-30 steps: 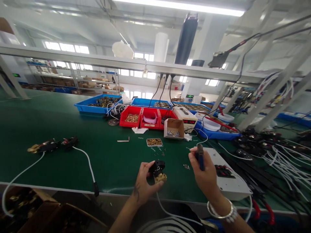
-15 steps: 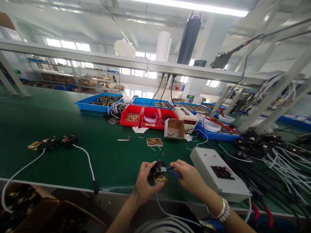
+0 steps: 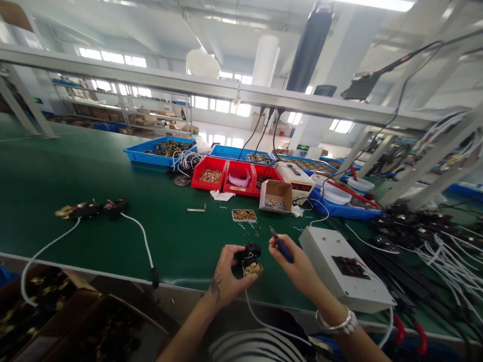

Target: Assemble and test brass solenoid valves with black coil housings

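Note:
My left hand (image 3: pixel 228 275) is closed around a brass valve with a black housing (image 3: pixel 252 270), held just above the front edge of the green bench. A white cable (image 3: pixel 253 315) runs down from it toward my lap. To the right, my right hand (image 3: pixel 300 266) grips blue-handled pliers (image 3: pixel 284 249), their dark tip pointing up and left, apart from the valve. Beyond the hands, a small tray of brass bits (image 3: pixel 243 215) lies on the bench, with loose metal clips (image 3: pixel 257 233) near it.
Red bins (image 3: pixel 209 187) and an open cardboard box (image 3: pixel 264 206) stand behind the tray. A grey control box (image 3: pixel 341 241) sits close on the right, beside a heap of white cables (image 3: pixel 437 271). Another brass-and-black assembly (image 3: pixel 79 209) lies at the left.
The pliers have come away from the valve, up and to the right in my right hand. My left hand still holds the valve, now turned so more brass shows. The view has shifted slightly.

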{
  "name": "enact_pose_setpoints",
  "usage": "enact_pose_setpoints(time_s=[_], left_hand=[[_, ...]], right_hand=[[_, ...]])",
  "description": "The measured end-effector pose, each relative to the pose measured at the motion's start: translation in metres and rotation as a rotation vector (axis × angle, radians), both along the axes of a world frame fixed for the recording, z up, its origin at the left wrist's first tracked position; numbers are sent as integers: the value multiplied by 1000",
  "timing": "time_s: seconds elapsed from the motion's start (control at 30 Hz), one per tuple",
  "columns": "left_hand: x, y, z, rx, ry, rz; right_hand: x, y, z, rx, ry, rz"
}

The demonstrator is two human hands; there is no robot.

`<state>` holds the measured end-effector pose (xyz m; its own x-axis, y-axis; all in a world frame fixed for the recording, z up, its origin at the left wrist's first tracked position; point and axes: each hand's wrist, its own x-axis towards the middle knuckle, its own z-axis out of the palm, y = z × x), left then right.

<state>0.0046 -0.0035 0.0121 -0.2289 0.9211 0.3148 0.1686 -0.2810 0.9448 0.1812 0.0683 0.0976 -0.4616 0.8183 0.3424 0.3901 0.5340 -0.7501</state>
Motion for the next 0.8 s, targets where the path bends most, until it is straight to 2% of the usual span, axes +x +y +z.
enact_pose_setpoints(time_s=[0.07,0.17,0.43,0.53,0.6,0.7,0.77,0.8], left_hand=[[1,-1,1,13,12,12],[1,-1,1,35,33,15],[1,-1,1,56,43,-2],[0,0,2,40,36,0],[-1,0,2,19,29,10],[-2,0,2,-17,20,20],[-2,-1,2,-32,19,19],[-2,-1,3,-37,19,19]], right_hand=[[-10,-4,-5,-75,-25,129],[-21,-8,-15,-112,-39,219],[-23,-15,-28,-50,23,269],[-20,-14,-24,-46,18,267],[-15,-10,-14,-10,11,188],[-2,-6,0,156,63,-113],[7,-4,2,307,123,-330],[12,-4,0,364,103,-359]])
